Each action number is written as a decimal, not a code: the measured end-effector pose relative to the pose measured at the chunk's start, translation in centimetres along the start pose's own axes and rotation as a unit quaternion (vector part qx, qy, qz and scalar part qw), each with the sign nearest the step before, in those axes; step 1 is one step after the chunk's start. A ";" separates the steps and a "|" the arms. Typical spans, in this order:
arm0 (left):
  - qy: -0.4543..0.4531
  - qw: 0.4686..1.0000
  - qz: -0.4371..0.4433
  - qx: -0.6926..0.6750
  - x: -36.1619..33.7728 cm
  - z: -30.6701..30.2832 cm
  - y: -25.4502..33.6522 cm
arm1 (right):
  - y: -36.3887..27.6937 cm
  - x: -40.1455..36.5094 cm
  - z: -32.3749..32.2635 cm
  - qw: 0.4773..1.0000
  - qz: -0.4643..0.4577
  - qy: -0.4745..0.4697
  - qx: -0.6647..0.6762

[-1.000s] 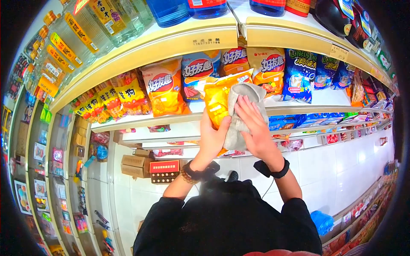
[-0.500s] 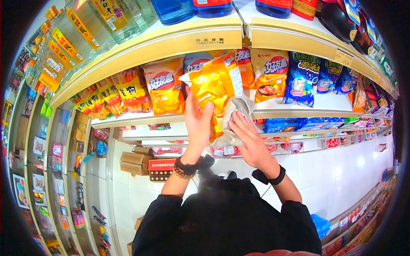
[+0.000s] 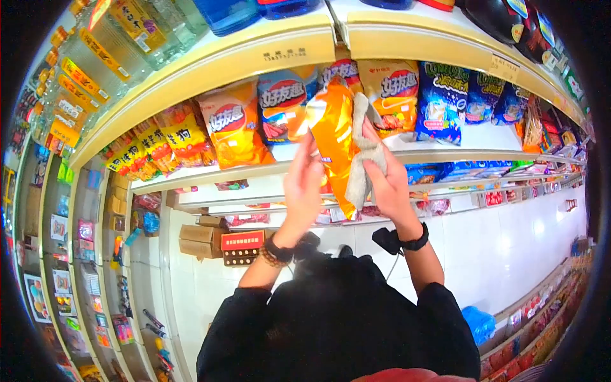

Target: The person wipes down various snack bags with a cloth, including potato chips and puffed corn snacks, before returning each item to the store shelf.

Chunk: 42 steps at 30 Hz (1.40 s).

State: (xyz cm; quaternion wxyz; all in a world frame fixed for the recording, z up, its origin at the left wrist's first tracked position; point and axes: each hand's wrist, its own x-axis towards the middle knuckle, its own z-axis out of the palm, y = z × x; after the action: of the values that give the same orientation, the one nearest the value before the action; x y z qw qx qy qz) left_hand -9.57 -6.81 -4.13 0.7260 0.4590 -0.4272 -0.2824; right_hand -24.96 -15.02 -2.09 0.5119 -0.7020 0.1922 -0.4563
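Observation:
An orange, shiny snack bag (image 3: 334, 137) is held up in front of the shelf, turned partly edge-on. My left hand (image 3: 304, 184) grips its left side, thumb toward me. A grey cloth (image 3: 364, 167) lies bunched along the bag's right side. My right hand (image 3: 389, 184) is closed on that cloth and presses it against the bag, with the thumb on the near face. Behind them on the shelf stand similar snack bags: an orange one (image 3: 232, 124) to the left, a blue one (image 3: 280, 105), and another orange one (image 3: 389, 95) to the right.
Overhead, a shelf edge (image 3: 267, 54) carries clear bottles (image 3: 137, 28) and blue bottles. Yellow-labelled snack packs (image 3: 172, 137) sit left; dark blue bags (image 3: 439, 102) sit right. Cardboard boxes (image 3: 202, 240) and a red box (image 3: 243, 245) rest on the floor below.
The bag has turned from showing its broad face to a narrower side view. My right hand and the cloth have moved up along its right edge. The view has shifted slightly.

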 end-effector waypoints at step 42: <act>-0.078 0.973 -0.200 -0.090 1.9 0.5 -0.4 | 0.0 -1.4 -4.0 0.990 0.097 0.096 0.033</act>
State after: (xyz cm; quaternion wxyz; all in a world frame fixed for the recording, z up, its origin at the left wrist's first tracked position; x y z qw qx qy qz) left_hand -9.12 -8.67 -3.66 0.6576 0.4443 -0.3551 -0.4940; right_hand -29.03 -16.18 -2.44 0.5557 -0.6160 0.2923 -0.4757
